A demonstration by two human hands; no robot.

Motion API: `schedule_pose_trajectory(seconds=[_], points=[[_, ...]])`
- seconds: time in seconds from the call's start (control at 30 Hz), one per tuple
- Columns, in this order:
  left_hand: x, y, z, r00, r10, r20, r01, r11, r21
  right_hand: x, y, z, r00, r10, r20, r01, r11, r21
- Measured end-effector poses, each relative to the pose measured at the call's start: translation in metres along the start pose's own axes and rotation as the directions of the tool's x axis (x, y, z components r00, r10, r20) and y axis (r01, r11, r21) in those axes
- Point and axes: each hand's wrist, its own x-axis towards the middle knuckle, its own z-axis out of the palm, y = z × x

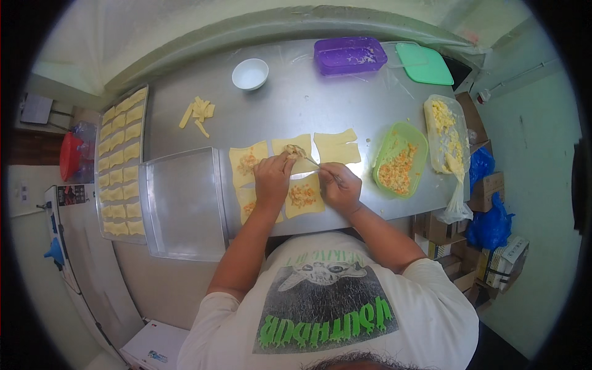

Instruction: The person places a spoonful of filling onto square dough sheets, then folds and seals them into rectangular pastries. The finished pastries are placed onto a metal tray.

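Observation:
My right hand (341, 187) grips the handle of a metal spoon (313, 162). A lump of filling (294, 151) sits on the spoon's bowl, over the top middle dough square (282, 143). The fingertips of my left hand (274, 178) are at the bowl's near side; whether they pinch anything is not clear. Below the spoon, a dough square (305, 207) bears a heap of orange-flecked filling (302, 195). Two more filled squares lie at the left, the upper one (238, 155) partly behind my left hand. A bare dough square (336, 143) with a slit edge lies at the top right.
Right of my hands stand a green tub (400, 169) of filling and a clear container (451, 134) with yellow pieces and a plastic bag. Farther back are a white bowl (249, 74), a purple container (350, 55) and dough scraps (200, 111). Leftward are a metal tray (182, 203) and a pastry-filled tray (144, 108).

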Motion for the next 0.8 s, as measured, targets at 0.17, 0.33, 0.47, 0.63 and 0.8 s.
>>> schedule_pose_trajectory(seconds=[0.17,0.33,0.47,0.63,0.8], points=[[-0.002,0.002,0.000,0.998,-0.050,0.025,0.050,0.999,0.011,-0.001,0.001,-0.007,0.989,-0.135,0.054,0.139,0.988,-0.065],[-0.003,0.002,-0.002,0.994,-0.102,0.033,0.102,0.995,0.002,-0.001,0.003,-0.013,0.976,-0.190,0.108,0.200,0.976,-0.088],[-0.001,0.005,-0.006,0.974,-0.177,0.142,0.178,0.984,0.008,0.000,0.006,-0.017,0.972,-0.200,0.122,0.210,0.975,-0.075],[0.002,0.006,-0.007,0.996,-0.074,0.046,0.070,0.994,0.082,0.001,0.009,-0.020,0.976,-0.183,0.117,0.191,0.980,-0.057],[0.013,-0.001,-0.010,0.987,0.006,0.160,-0.024,0.993,0.112,0.001,0.007,-0.019,0.999,0.002,0.034,-0.005,0.996,0.089]])
